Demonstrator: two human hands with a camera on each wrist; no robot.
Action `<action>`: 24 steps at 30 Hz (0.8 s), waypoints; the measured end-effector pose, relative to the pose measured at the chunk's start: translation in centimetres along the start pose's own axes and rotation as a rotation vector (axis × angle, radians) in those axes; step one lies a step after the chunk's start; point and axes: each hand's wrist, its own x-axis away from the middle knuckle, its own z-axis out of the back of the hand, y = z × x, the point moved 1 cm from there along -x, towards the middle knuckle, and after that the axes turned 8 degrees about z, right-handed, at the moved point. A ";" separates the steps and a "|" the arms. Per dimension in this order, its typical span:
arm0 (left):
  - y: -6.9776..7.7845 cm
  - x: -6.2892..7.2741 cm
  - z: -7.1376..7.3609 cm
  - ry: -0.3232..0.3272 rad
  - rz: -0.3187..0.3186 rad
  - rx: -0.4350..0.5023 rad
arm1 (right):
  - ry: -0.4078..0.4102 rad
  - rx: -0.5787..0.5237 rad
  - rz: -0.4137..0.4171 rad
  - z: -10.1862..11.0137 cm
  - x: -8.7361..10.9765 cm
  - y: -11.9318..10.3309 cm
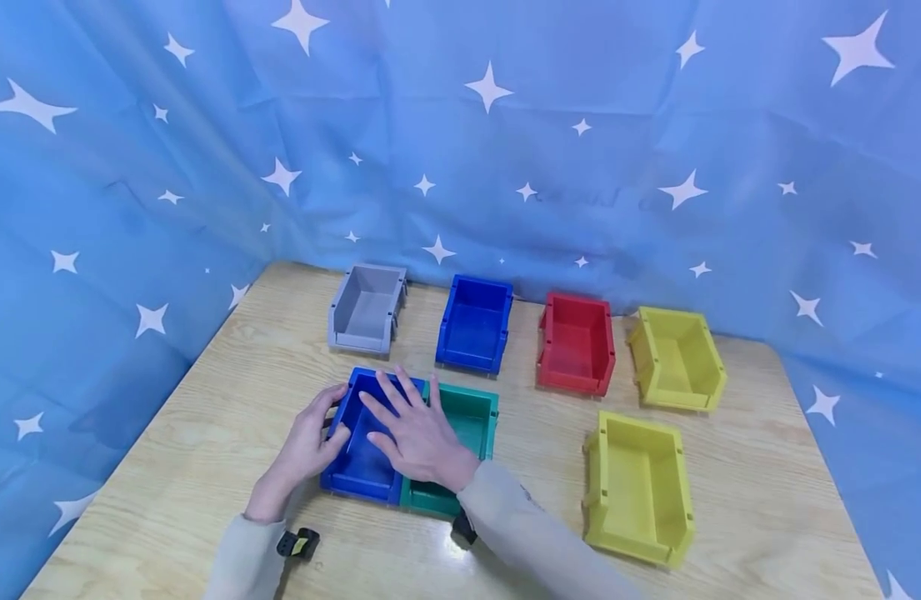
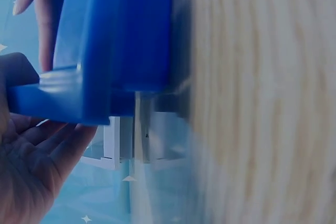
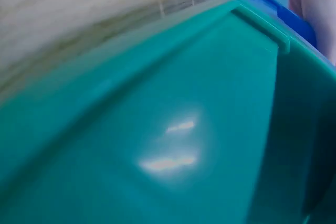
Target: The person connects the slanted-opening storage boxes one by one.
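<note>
Two open-front bins stand side by side near the front of the table: a blue bin (image 1: pixel 364 471) on the left and a green bin (image 1: pixel 471 417) touching its right side. My left hand (image 1: pixel 306 442) grips the blue bin's left wall, with the thumb over the rim and the fingers along the outside. The left wrist view has that hand (image 2: pixel 31 166) at the rim too. My right hand (image 1: pixel 422 437) spreads its straight fingers over the blue bin, its palm above the seam between both bins. Inside the right wrist view, the green bin's wall (image 3: pixel 173 98) fills most of the frame.
Along the back of the wooden table (image 1: pixel 182 467) stand a grey bin (image 1: pixel 366 312), another blue bin (image 1: pixel 475 321), a red bin (image 1: pixel 578 342) and a yellow bin (image 1: pixel 678 358). A second yellow bin (image 1: pixel 640 487) is at the right. A starry blue cloth (image 1: pixel 400 108) hangs behind.
</note>
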 end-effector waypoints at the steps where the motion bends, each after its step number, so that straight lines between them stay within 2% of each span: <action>1: 0.0 0.0 0.0 0.007 -0.008 0.003 | 0.003 0.001 -0.001 0.0 0.0 -0.1; 4: 0.1 0.0 0.1 0.014 -0.022 0.009 | 0.020 0.006 -0.003 0.0 0.1 -0.1; 9: 0.1 -0.1 0.2 0.002 -0.003 0.004 | 0.039 -0.002 0.012 0.2 0.0 0.0; 15: 0.2 -0.1 0.2 -0.031 0.031 -0.007 | 0.016 -0.012 0.017 0.6 0.0 0.1; 24: 0.2 0.0 0.3 -0.019 0.070 -0.028 | 0.002 -0.055 0.033 0.7 0.0 0.0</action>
